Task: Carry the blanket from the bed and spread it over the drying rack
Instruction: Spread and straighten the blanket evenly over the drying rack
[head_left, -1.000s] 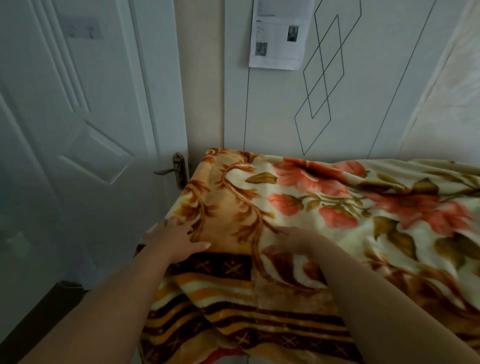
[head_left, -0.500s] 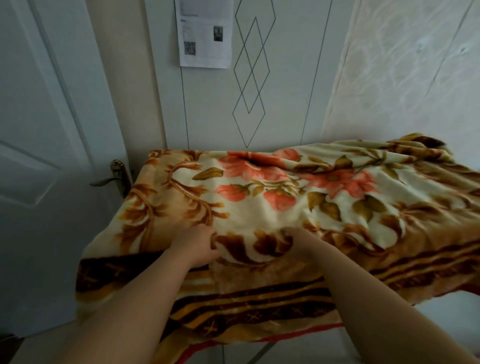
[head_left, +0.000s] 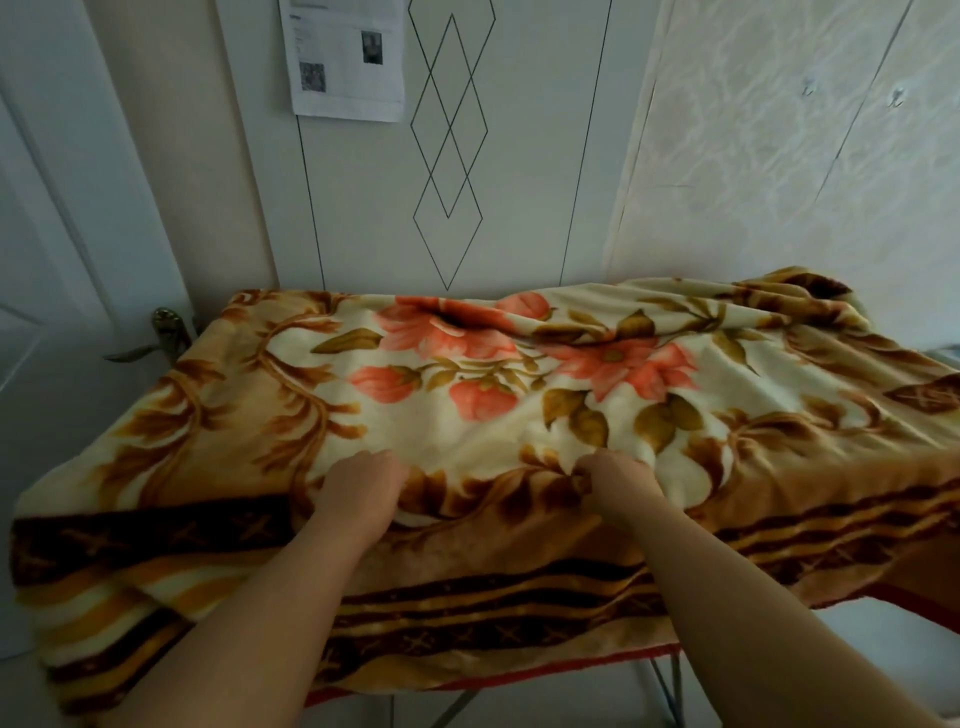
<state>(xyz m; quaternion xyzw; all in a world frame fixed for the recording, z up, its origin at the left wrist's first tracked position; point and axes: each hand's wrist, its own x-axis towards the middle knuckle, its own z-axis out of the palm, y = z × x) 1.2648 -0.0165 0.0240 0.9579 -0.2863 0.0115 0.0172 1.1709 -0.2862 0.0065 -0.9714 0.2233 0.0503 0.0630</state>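
Plush floral blanket is lying spread over the drying rack, whose thin metal legs are showing below the hem at 6 o'clock. Just above, the left hand and right hand are each gripping a fold of blanket, fingers curled into the pile. Farther off, a door handle is sitting at 9 o'clock and a printed sheet is hanging at 11 o'clock.

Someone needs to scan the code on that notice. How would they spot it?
Above the floral blanket stands a white panel with thin diamond lines. The notice is stuck high on it, just left of the diamonds. It is the only paper there, printed with a square code and a small photo.
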